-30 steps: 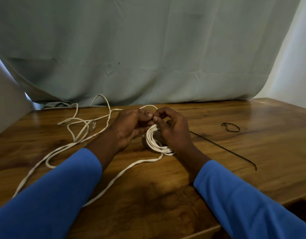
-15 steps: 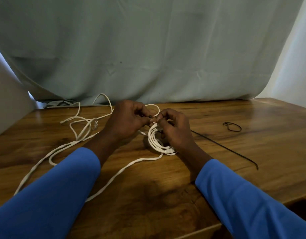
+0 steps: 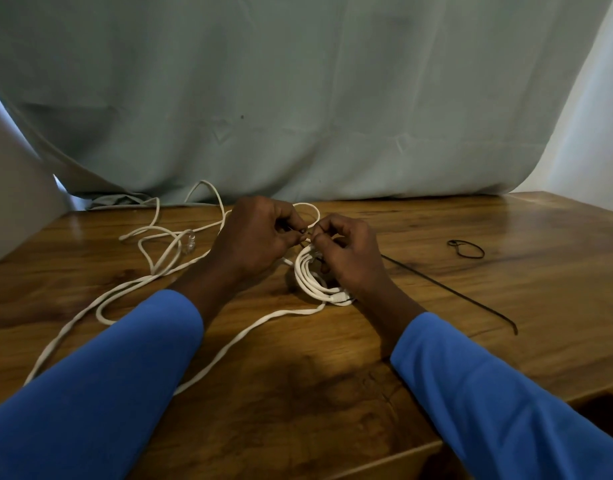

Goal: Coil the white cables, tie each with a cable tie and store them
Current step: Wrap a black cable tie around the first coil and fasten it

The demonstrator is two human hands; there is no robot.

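1. Left hand (image 3: pixel 256 237) and right hand (image 3: pixel 350 258), fingertips together, both pinch tie (image 3: pixel 436 286) over coil (image 3: pixel 312 282), mid tabletop (image 3: pixel 506 341).
2. Tie's tail trails right; loose cable (image 3: pixel 284 311) sprawls left.

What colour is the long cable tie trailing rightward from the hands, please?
Black; the cable tie shows best in the head view, against the wooden table.

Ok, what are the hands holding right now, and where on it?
The left hand and right hand both pinch the black tie near one end, just above the coil. Its tail lies on the table to the right.
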